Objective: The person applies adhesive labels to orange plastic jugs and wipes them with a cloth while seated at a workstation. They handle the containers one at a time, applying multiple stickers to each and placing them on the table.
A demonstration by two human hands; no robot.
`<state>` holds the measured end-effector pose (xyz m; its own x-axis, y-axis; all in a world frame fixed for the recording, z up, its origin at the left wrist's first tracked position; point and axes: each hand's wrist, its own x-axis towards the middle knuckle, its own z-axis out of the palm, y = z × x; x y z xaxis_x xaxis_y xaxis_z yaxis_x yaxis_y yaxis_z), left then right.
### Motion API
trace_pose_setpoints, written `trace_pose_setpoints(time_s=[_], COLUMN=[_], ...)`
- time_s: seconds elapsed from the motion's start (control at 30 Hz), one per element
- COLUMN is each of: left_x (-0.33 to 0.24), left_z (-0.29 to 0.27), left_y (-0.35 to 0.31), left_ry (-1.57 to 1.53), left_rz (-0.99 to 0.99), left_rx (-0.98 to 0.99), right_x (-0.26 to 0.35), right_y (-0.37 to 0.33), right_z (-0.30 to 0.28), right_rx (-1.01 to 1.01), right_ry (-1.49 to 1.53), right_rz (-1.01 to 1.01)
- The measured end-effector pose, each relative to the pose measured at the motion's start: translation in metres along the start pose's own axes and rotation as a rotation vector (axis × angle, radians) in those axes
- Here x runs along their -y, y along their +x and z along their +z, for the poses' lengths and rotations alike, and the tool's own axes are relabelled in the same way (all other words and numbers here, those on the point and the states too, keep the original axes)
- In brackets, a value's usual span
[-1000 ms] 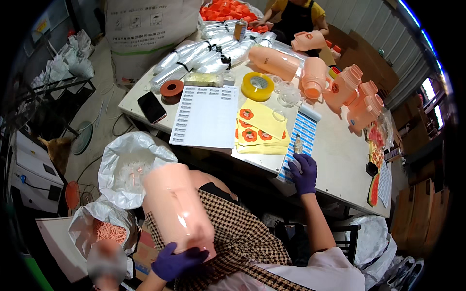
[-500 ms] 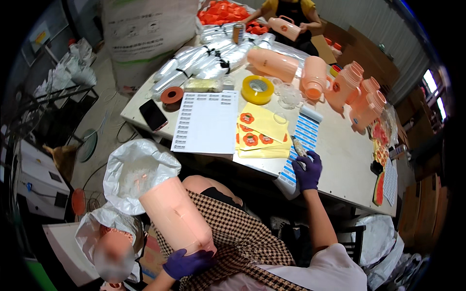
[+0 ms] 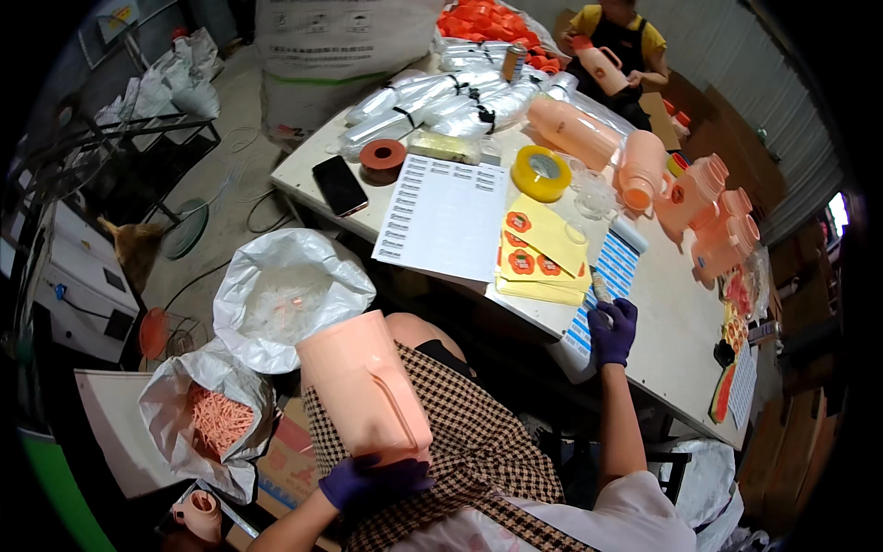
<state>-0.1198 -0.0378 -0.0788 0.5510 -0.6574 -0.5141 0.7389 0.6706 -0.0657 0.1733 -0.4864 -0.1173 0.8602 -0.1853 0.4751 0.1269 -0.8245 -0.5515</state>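
Note:
A peach-coloured plastic jug body lies tilted across my lap, its handle facing up and right. My left hand, in a purple glove, is closed on its lower end. My right hand, in a matching glove, is at the table's front edge. Its fingers are curled at the lower end of a slim tool with a pale wrapped handle; the gripped part is hidden. Beneath the tool runs a strip of blue-and-white labels. Left of it are yellow sheets with red flower-shaped stickers.
Label sheets, a phone and yellow tape lie on the table. Peach jugs stand at right. Open white bags, one with clear scraps, one with pink strips, stand at left. Across the table a person holds a jug.
The view has shifted, moving the table rightward in the picture. The jug in my left hand has turned, showing more of its handle. My right hand remains by the wrapped handle.

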Motion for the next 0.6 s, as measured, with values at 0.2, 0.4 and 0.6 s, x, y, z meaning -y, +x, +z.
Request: trace_pose_setpoints(time_s=[0.2,0.4,0.6], left_x=[-0.003,0.002,-0.001], left_z=[0.000,-0.023,-0.023], left_y=[0.002,0.014,0.010], left_ry=[-0.136,-0.280,-0.402], left_rz=[-0.105,-0.030,-0.104], left_rx=[0.104,0.284,0.410], right_x=[-0.010,0.157,0.319], right_y=[-0.018,-0.019,-0.039], right_z=[-0.004,0.008,0.060], right_rx=[-0.162,0.143,0.937], right_ry=[-0.213,0.429,0.840], right_rz=[-0.328,-0.233,-0.224])
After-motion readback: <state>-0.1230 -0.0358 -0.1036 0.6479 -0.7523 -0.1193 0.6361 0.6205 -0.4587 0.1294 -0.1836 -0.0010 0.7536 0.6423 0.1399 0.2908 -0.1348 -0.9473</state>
